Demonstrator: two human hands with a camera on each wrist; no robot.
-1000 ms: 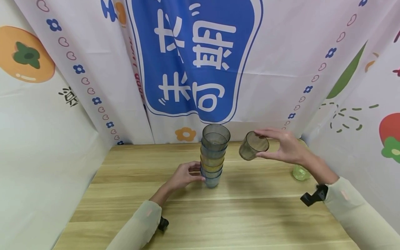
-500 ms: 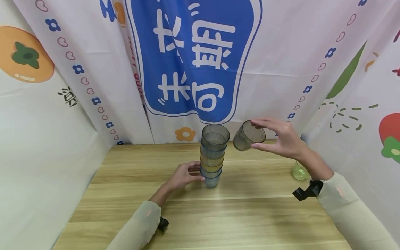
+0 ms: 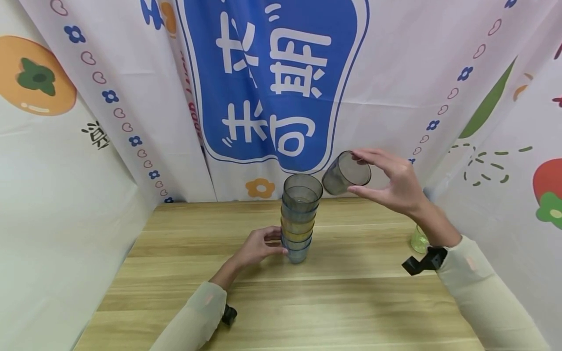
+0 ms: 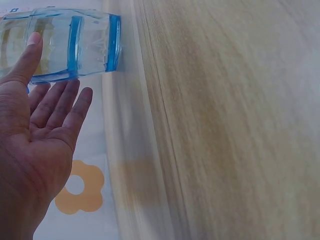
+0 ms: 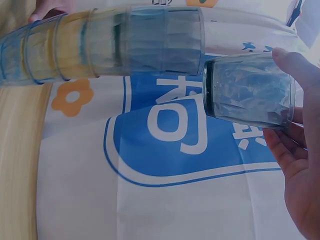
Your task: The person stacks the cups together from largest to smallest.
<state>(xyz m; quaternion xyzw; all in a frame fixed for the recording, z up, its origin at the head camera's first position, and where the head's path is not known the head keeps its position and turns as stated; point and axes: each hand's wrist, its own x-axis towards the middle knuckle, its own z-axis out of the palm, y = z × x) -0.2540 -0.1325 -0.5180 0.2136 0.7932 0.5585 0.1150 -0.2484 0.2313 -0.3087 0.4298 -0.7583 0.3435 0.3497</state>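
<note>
A tall stack of nested tumblers (image 3: 300,214) stands upright on the wooden table, bluish at the bottom, amber in the middle and grey on top. My left hand (image 3: 259,247) steadies its base, thumb in front and fingers behind; in the left wrist view the thumb lies along the bluish plastic. Up in the air, my right hand (image 3: 394,186) grips a grey tumbler (image 3: 344,174) near its rim between thumb and fingers. That tumbler is tilted, mouth toward the hand. Its base is just right of the stack's top rim in the right wrist view (image 5: 250,92).
A yellow-green cup (image 3: 419,241) stands at the table's right side, partly hidden by the right forearm. A printed cloth (image 3: 373,126) hangs behind the table (image 3: 351,307), with more cloth on both sides. Black wrist mounts (image 3: 425,262) sit at the cuffs.
My right hand has lifted the grey tumbler higher and moved it a little left, toward the top of the stack. The left hand and the stack have kept their place.
</note>
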